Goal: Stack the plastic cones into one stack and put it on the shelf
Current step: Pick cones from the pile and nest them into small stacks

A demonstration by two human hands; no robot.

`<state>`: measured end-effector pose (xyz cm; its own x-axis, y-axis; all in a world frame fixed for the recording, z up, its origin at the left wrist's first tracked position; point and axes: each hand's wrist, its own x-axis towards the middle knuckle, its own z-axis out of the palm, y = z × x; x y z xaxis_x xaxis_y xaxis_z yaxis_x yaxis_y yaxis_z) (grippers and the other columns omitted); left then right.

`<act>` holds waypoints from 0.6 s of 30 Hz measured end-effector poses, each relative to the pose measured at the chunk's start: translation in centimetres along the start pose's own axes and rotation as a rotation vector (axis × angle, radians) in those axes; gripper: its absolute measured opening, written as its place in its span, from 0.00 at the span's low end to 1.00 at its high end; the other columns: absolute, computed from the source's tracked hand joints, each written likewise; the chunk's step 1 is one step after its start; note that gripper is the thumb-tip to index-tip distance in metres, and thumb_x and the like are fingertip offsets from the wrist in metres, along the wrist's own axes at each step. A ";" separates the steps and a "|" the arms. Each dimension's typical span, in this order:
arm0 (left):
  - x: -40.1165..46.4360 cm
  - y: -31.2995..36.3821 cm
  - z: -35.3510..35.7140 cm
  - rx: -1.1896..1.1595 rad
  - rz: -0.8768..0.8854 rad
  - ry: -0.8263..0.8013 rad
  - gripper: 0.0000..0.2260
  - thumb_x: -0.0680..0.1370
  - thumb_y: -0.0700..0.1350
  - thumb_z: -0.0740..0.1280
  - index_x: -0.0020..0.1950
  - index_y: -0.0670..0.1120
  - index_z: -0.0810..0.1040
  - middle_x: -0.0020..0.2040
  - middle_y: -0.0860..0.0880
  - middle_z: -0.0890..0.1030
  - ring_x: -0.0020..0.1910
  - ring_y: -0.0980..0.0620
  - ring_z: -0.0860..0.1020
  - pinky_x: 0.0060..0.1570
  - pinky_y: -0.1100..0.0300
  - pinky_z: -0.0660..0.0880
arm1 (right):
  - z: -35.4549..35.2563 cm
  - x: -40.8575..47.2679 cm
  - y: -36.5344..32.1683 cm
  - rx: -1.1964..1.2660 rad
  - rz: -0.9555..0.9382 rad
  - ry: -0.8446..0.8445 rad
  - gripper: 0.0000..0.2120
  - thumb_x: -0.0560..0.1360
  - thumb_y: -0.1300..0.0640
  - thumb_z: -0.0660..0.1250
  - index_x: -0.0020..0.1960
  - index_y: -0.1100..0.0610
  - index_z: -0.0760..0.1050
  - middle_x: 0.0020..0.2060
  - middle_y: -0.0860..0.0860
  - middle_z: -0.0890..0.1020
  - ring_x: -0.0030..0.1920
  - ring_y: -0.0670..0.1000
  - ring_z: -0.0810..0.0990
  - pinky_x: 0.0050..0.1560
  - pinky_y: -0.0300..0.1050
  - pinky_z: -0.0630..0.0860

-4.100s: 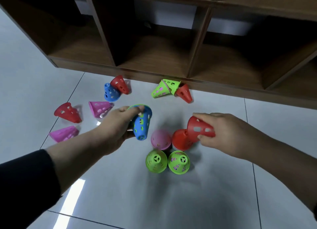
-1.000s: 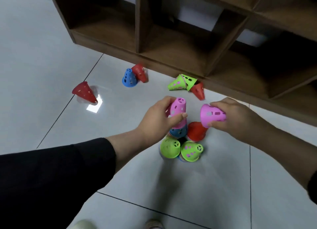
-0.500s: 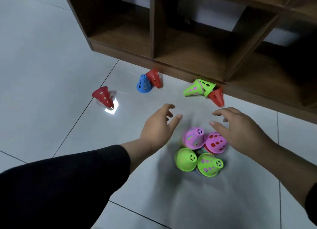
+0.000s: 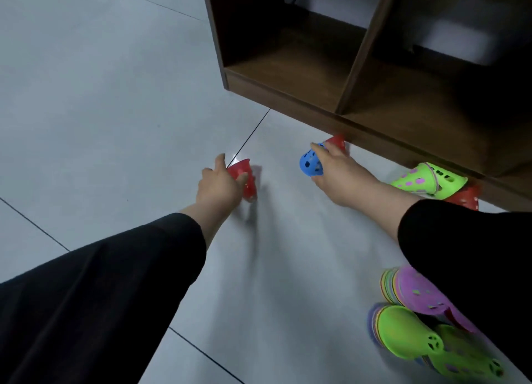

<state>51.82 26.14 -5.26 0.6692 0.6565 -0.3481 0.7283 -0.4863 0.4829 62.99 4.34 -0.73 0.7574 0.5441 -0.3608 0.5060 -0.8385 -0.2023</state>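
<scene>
Your left fingers [image 4: 241,178] curl round a red perforated cone [image 4: 244,179] lying on its side. Your right fingers [image 4: 321,153] pinch a blue cone [image 4: 309,163], a second red cone [image 4: 337,143] just beyond them. Right of those fingers lie nested green cones [image 4: 429,180]; the pink and green stacks [image 4: 414,311] stand well behind.

Dim, cool, bluish light is falling evenly over the glossy tiled floor [image 4: 115,96], which is giving back only a soft sheen and no hard glare. The shelf [image 4: 288,75] compartments are sinking into deep shadow toward the right. Faint, smeared shadows are trailing on the tiles beneath the 2 outstretched arms. Motion blur is softening the left hand [image 4: 220,185], the right hand [image 4: 335,173] and the cones at the lower right [image 4: 403,334]. Wide-angle distortion is bending the tile seams and tilting the shelf edges.
</scene>
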 end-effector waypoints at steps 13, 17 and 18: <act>-0.7 -0.3 2.2 -0.406 -0.085 -0.139 0.19 0.76 0.62 0.59 0.49 0.48 0.78 0.43 0.46 0.84 0.42 0.40 0.83 0.49 0.43 0.80 | 2.4 2.2 0.8 0.010 0.116 -0.064 0.18 0.76 0.55 0.70 0.62 0.56 0.70 0.53 0.56 0.80 0.50 0.57 0.79 0.48 0.48 0.78; -3.3 0.5 1.7 -0.627 -0.053 -0.175 0.20 0.77 0.63 0.64 0.49 0.46 0.79 0.40 0.46 0.85 0.40 0.41 0.84 0.44 0.43 0.82 | 2.2 0.6 1.4 0.051 0.114 0.000 0.17 0.74 0.52 0.72 0.59 0.56 0.72 0.50 0.57 0.81 0.49 0.58 0.80 0.47 0.48 0.77; -3.9 0.9 1.7 -0.679 -0.050 -0.184 0.19 0.76 0.62 0.67 0.50 0.45 0.79 0.41 0.46 0.85 0.40 0.41 0.84 0.44 0.45 0.82 | 1.8 0.2 1.5 0.054 0.111 0.029 0.17 0.74 0.52 0.72 0.58 0.57 0.73 0.51 0.58 0.81 0.50 0.59 0.80 0.48 0.47 0.76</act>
<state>50.11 22.16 -4.82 0.6953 0.5314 -0.4839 0.5452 0.0487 0.8369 63.15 3.10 -2.74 0.8195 0.4479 -0.3575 0.3962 -0.8936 -0.2112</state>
